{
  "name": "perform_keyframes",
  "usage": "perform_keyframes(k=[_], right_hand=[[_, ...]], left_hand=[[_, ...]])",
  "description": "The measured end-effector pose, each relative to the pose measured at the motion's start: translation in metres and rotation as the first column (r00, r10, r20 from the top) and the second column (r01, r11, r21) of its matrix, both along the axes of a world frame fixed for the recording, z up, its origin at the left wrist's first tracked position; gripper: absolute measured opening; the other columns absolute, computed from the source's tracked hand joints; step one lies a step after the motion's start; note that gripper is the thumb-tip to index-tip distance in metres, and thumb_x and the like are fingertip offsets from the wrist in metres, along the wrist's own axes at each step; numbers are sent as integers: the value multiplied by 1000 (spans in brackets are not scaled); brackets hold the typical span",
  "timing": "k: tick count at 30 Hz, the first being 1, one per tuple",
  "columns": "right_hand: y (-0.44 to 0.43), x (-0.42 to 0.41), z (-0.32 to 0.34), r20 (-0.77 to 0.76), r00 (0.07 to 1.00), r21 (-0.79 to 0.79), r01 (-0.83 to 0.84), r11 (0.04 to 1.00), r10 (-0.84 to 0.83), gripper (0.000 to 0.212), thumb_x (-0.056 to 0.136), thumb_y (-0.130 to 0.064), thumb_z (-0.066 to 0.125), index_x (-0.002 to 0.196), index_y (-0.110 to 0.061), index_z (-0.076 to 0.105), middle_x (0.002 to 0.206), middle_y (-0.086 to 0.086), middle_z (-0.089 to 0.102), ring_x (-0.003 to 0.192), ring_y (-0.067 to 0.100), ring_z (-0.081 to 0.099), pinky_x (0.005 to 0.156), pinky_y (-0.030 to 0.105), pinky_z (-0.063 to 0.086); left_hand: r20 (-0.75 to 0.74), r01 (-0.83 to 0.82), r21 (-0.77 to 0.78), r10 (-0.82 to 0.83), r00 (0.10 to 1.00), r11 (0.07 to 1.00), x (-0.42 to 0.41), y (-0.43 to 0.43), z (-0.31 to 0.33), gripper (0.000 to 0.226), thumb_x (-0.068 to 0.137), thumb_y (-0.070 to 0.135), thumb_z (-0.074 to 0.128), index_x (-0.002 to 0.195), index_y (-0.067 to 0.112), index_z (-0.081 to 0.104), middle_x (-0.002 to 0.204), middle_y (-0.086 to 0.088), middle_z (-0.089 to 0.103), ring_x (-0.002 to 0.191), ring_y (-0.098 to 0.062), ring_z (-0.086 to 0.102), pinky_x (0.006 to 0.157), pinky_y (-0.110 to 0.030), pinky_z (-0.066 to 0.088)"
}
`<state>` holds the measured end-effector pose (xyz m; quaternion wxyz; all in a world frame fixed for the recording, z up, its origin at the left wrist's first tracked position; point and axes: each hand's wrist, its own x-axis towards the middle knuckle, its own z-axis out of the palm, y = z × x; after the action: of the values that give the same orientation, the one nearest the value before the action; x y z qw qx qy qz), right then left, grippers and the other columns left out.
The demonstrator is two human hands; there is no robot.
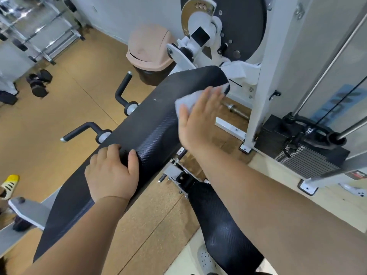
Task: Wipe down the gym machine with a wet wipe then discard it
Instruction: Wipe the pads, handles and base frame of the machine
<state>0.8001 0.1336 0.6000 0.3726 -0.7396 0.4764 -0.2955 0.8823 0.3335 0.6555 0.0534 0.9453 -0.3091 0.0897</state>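
Right hand (198, 120) flat, fingers spread, pressing the white folded wet wipe (187, 101) onto the far end of the long black textured vinyl pad (151, 124); left hand (112, 172) gripping the pad's near edge, likely for bracing. Cork-brown floor (65, 108) below, pink swing-lid bin (149, 48) beyond, probably for discarding.

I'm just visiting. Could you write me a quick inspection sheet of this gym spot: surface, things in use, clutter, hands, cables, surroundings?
Surface: long black pad of the gym machine, textured, tilted.
Job's things: white wet wipe pressed on the pad's far end; pink-lidded bin stands beyond the machine.
Clutter: dumbbells and a yellow shoe on the floor.
Hands: right hand flat on the wipe; left hand grips the pad's near edge.
Cables: black cable running up from the weight stack.
Surroundings: cork-coloured floor, weight rack far left.
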Motion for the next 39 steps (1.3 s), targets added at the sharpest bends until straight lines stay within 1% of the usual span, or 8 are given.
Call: perform_keyframes(k=[5,9,12,16,21,27,31,39], right_hand=[[12,-34,-35,-394,842,-526,-536,661,369,78,104,-57,30,163,-12,6,171,19,-2,158,38,-6,125,63,1],[-63,-22,7,-397,913,-284,-215,934,90,79,103,-63,23,164,-17,5,172,11,-8,158,29,-12,125,60,-5],[-52,0,29,-416,909,-195,-85,977,-4,76,103,-61,26,163,-15,16,172,12,0,158,32,-9,126,58,-4],[47,-2,16,-418,881,-410,-401,819,222,61,106,-47,26,158,-15,34,169,7,24,159,30,3,126,57,-2],[107,-17,-3,-585,729,-474,-663,579,355,69,106,-51,26,164,-17,8,173,6,7,159,28,-3,125,62,-1],[-19,-26,24,-558,817,-222,-318,922,147,75,105,-59,17,165,-18,-1,173,2,-10,158,22,-16,123,60,-13],[-52,-28,26,-629,774,-227,-277,934,76,77,105,-59,11,164,-12,-5,172,8,-12,158,27,-15,126,58,-7],[-46,-51,6,-747,534,-406,-838,363,396,81,104,-62,21,164,-14,-4,172,6,-9,158,27,-15,125,62,-1]], left_hand=[[-15,30,-15,-30,999,999,1,2,1,55,95,56,30,118,15,60,112,-9,66,103,-35,57,85,-45,43],[-31,58,-37,-59,998,998,3,3,2,51,98,50,32,121,14,59,117,-10,65,106,-35,56,88,-47,42],[-62,64,-107,-71,996,992,4,5,2,47,99,43,31,122,14,60,118,-10,65,107,-34,56,89,-47,41],[-89,88,-188,-106,990,978,4,8,3,41,101,37,33,123,15,59,121,-8,64,111,-34,53,91,-47,39],[-95,148,-233,-174,980,961,3,11,5,45,98,42,32,121,14,58,120,-7,62,109,-33,53,89,-48,39],[-54,136,-108,-142,988,985,2,7,5,40,102,47,34,117,16,55,115,-7,59,104,-32,52,87,-47,39],[-31,99,-85,-102,994,991,0,5,5,42,101,50,39,119,16,55,116,-7,59,106,-32,52,89,-48,38],[63,-37,63,33,998,997,-18,-7,10,47,100,47,43,130,14,56,126,-13,60,113,-37,53,92,-52,45]])
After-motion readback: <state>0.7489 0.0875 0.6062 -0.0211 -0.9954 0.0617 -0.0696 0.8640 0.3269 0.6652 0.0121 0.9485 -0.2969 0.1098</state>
